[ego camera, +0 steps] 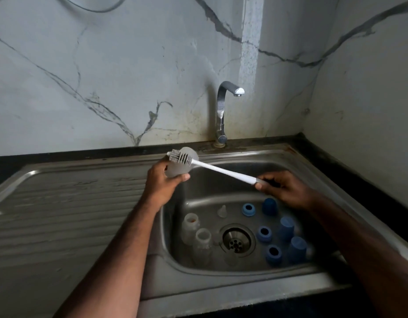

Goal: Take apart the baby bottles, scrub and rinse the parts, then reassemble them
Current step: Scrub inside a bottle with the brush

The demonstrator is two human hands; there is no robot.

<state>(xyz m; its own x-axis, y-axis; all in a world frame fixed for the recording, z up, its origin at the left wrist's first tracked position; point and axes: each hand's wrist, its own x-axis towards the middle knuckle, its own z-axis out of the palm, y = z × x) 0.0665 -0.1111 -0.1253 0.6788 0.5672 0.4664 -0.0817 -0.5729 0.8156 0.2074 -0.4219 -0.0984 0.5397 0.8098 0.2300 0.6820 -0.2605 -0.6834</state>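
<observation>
Your left hand [162, 180] is curled around a frosted bottle body [183, 164], holding it above the basin's left rim, near the draining board [67, 203]. The bottle brush [182, 157] lies across the body's outer wall; its bristle head is outside the bottle, not in the mouth. The white handle runs right and down to your right hand [283, 187], whose fingers pinch the handle's end. The 2 hands are well apart, joined only by the brush.

Below and between the hands, in the sink [221, 270], stand 2 more bottle bodies [196, 235], a clear nipple [222, 211] and the drain [237, 240]. Under your right hand sit 3 blue collar rings [264, 234] and 3 blue caps [286, 228].

Disassembly looks complete; the step in hand is scrubbing the 1st body. The faucet [223, 111], beyond both hands, shows no water running.

Next move, as judged: turn the body in the left grip to cover its full wall, or align the bristles with the mouth. Keep the left grip firm; a wet body may slip.
</observation>
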